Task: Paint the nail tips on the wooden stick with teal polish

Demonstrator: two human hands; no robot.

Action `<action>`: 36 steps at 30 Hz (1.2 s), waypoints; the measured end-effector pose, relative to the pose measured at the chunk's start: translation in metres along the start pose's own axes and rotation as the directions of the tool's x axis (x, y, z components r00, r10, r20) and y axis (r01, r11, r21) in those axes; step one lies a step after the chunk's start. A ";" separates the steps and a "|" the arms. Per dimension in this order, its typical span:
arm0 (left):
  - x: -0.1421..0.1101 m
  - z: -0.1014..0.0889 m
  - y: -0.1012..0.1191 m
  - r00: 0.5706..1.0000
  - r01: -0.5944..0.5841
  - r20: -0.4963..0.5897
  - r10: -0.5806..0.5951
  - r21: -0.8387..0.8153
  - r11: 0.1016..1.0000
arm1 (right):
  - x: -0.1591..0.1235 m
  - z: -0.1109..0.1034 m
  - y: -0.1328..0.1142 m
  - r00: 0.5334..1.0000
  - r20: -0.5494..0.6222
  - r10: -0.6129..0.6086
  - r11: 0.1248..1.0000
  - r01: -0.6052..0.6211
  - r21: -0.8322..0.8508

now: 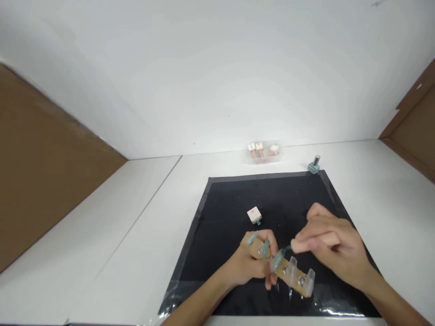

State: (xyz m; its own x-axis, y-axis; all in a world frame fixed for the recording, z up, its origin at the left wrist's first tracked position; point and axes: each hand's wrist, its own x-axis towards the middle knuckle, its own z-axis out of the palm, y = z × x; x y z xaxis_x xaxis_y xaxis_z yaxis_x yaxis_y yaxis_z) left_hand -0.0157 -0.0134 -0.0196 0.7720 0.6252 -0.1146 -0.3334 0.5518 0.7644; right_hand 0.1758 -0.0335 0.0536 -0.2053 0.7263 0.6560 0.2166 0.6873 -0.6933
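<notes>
My left hand [249, 265] is wrapped round a yellowish strip [253, 248] that bears several false nails. Some of these tips, such as the one at the middle [277, 261], are coated grey-green; the two at the right end, including a clear nail [308, 283], look uncoated. Pinched in my right hand [335, 244] is a nail polish brush with a peach handle [299, 246], its dark tip touching or very near the middle green nail. Beyond my left hand, a small white square bottle [254, 214] with a greenish neck lies on the black mat [231, 199].
At the back, a clear plastic tray [263, 160] holds several white-and-peach bottles. A teal bottle with a silver cap [316, 160] stands at the mat's far right corner. Brown cardboard panels [50, 172] flank the white table [136, 253], and a white wall rises behind.
</notes>
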 end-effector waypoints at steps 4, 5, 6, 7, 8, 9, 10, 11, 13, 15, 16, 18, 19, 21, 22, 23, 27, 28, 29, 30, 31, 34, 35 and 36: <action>0.000 -0.001 -0.002 1.000 0.007 0.000 -0.007 -0.013 1.000 | -0.001 0.000 0.001 1.000 0.020 -0.014 0.999 0.013 0.052; 0.000 -0.002 -0.002 1.000 0.011 0.001 -0.011 -0.010 1.000 | -0.001 0.000 0.001 0.999 0.038 -0.017 0.998 0.015 0.061; 0.000 -0.002 -0.002 1.000 0.014 0.001 -0.014 -0.004 1.000 | -0.001 0.000 0.002 1.000 0.026 0.003 0.999 -0.003 0.036; 0.000 -0.002 -0.002 1.000 0.014 -0.003 -0.014 0.003 1.000 | -0.001 0.000 0.002 1.000 0.000 0.020 1.000 -0.020 0.013; 0.001 -0.002 -0.001 1.000 0.015 -0.006 -0.015 0.010 1.000 | -0.001 0.000 0.002 0.999 -0.025 0.029 1.000 -0.029 -0.002; 0.001 -0.002 -0.001 1.000 0.019 -0.009 -0.019 0.015 1.000 | 0.000 0.000 0.002 1.000 -0.024 0.016 1.000 -0.016 0.012; 0.001 -0.002 -0.001 1.000 0.022 -0.010 -0.021 0.018 1.000 | 0.000 0.000 0.002 1.000 0.006 -0.018 0.998 0.018 0.054; 0.001 -0.002 -0.001 1.000 0.024 -0.011 -0.024 0.020 1.000 | 0.000 -0.001 0.002 0.999 0.045 -0.027 0.997 0.023 0.072; 0.002 -0.001 -0.001 1.000 0.023 -0.010 -0.023 0.029 0.999 | 0.000 -0.001 0.002 0.998 0.070 -0.008 0.999 0.006 0.036; 0.003 -0.001 -0.001 1.000 0.018 -0.011 -0.018 0.031 0.999 | 0.001 -0.001 0.001 1.000 0.010 0.009 1.000 -0.009 0.010; 0.003 -0.001 -0.001 1.000 0.019 -0.014 -0.019 0.029 0.999 | 0.001 -0.001 0.002 1.000 0.016 0.015 1.000 -0.015 0.023; 0.003 -0.001 -0.002 0.999 0.025 -0.022 -0.024 0.021 0.999 | 0.001 -0.002 0.002 0.997 0.072 -0.033 0.998 0.029 0.060; 0.003 0.000 -0.002 0.999 0.025 -0.026 -0.024 0.015 1.000 | 0.001 -0.002 0.002 0.995 0.092 -0.038 0.998 0.034 0.052; 0.004 0.000 -0.002 0.999 0.025 -0.029 -0.025 0.006 1.000 | 0.002 -0.002 0.002 0.998 0.064 -0.029 1.000 0.028 0.003; 0.004 0.000 -0.002 0.999 0.028 -0.026 -0.028 -0.001 1.000 | 0.002 -0.002 0.002 0.998 0.045 -0.032 0.999 0.032 -0.005; 0.004 0.000 -0.001 0.999 0.034 -0.025 -0.034 -0.008 0.999 | 0.002 -0.001 0.002 0.998 0.037 -0.042 0.999 0.042 0.005; 0.005 0.001 -0.001 0.998 0.057 -0.011 -0.058 -0.037 0.998 | 0.003 0.000 0.001 0.995 0.075 -0.065 0.998 0.063 0.031; 0.004 0.001 -0.001 0.998 0.058 -0.008 -0.059 -0.045 0.997 | 0.002 0.000 0.001 0.998 0.052 -0.045 0.999 0.045 0.006; 0.004 0.001 -0.001 0.998 0.065 -0.002 -0.065 -0.051 0.997 | 0.002 0.000 0.001 0.999 0.024 -0.033 0.999 0.033 -0.006; 0.004 0.001 -0.001 0.998 0.070 0.003 -0.070 -0.059 0.996 | 0.002 0.000 0.000 1.000 0.011 -0.029 1.000 0.029 0.004; 0.004 0.001 -0.001 0.998 0.067 0.010 -0.067 -0.069 0.995 | 0.002 0.000 0.000 0.999 0.022 -0.034 0.999 0.033 0.032; 0.004 0.000 -0.001 0.998 0.058 0.023 -0.056 -0.087 0.995 | 0.002 0.001 0.000 0.994 0.102 -0.043 0.996 0.035 0.086; 0.004 0.000 -0.001 0.998 0.061 0.023 -0.059 -0.086 0.994 | 0.002 0.001 0.001 0.995 0.099 -0.029 0.997 0.022 0.070; 0.004 0.000 -0.002 0.998 0.064 0.025 -0.062 -0.085 0.994 | 0.002 0.001 0.001 0.997 0.079 -0.015 0.999 0.011 0.050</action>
State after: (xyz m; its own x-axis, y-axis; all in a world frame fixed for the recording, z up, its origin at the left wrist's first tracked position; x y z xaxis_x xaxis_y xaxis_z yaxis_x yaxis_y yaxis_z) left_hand -0.0119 -0.0115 -0.0213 0.8048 0.5753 -0.1459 -0.3276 0.6356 0.6991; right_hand 0.1750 -0.0315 0.0540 -0.2837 0.7135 0.6407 0.1664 0.6946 -0.6999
